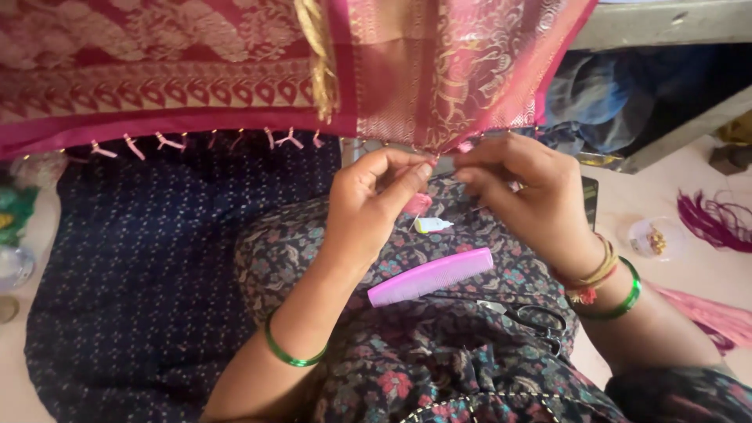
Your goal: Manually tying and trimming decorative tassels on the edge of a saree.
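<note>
Pinching the sari edge, both hands; beads fill a small cup.

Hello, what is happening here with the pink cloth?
A person sits with a pink and gold cloth hanging in front of them. Both hands meet at its lower edge: the left hand and the right hand pinch something fine there, too small to make out. Small pink tassels already hang along the edge to the left. On the lap lie a pink comb, black scissors and a small white tube. Loose pink threads lie on the floor to the right.
</note>
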